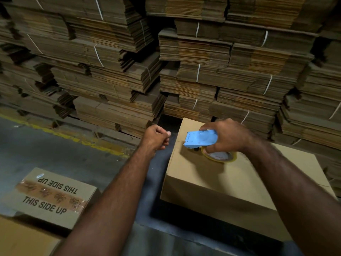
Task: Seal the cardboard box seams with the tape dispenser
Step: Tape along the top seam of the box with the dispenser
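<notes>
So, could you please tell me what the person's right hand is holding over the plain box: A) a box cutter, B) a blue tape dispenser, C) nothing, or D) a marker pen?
B: the right hand grips a blue tape dispenser with a yellowish roll, held over the top of the plain cardboard box.

You have a single view, from your head, wide-angle, facing forward and down. Your forearms reach in from the bottom edge; the cardboard box (230, 182) sits close below, and stacked flattened cartons (212, 61) fill the upper half beyond.
</notes>
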Available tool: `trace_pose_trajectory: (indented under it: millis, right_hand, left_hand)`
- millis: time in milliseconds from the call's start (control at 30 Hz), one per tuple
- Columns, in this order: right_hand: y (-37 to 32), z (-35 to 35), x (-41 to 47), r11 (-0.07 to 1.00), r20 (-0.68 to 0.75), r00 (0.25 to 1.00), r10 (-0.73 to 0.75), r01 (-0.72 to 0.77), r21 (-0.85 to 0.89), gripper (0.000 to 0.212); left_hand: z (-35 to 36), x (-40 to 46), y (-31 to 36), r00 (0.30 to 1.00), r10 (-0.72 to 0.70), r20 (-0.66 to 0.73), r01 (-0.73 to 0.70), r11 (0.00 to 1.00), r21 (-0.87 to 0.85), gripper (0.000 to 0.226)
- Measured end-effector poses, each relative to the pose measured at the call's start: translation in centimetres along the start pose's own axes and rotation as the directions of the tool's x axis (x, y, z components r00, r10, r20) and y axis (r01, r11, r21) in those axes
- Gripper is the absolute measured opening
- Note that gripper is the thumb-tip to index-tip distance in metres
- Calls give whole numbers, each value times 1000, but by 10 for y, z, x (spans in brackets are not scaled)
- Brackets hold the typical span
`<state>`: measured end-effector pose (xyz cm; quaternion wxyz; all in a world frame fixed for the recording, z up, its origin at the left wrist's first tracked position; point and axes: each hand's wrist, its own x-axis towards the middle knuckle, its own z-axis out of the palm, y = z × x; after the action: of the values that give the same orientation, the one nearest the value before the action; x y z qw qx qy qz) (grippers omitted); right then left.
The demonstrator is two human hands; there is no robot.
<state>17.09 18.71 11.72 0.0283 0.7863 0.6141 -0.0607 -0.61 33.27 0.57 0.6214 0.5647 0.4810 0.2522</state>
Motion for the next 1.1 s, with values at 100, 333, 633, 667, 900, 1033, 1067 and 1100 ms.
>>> trace_pose_trajectory:
  millis: [100,333,633,667,900,1033,1067,1100]
  right_hand:
    - [-3,0,-1,998,23,1000,-5,7,-62,60]
    - [-4,2,-1,997,68,997,27,-21,-81,60]
    - [-10,3,4,989,84,996,29,-17,-144,59]
    - [-9,2,4,989,83,996,28,-16,-148,59]
    - [-6,6,5,989,97,993,65,-51,-142,63]
    - [-7,5,7,989,101,992,80,-66,-134,67]
    - [-8,4,7,989,93,993,76,-63,-136,69]
    - [-9,4,7,989,87,994,72,-60,-136,71]
  left_hand:
    - [4,1,-7,1000,-5,-17,5,1000,15,9]
    - [15,-1,-27,998,-60,-5,60,998,-35,12]
    - [19,-19,-34,972,115,-207,-53,959,280,31]
    - [22,-26,-29,963,178,-200,-126,961,248,30]
    - [40,-38,-23,984,98,147,-157,865,477,39]
    - [37,-41,-25,989,61,131,-128,794,594,32]
    - [37,-44,-28,982,157,102,-185,741,646,36]
    - [38,-49,-32,958,263,112,-267,681,682,46]
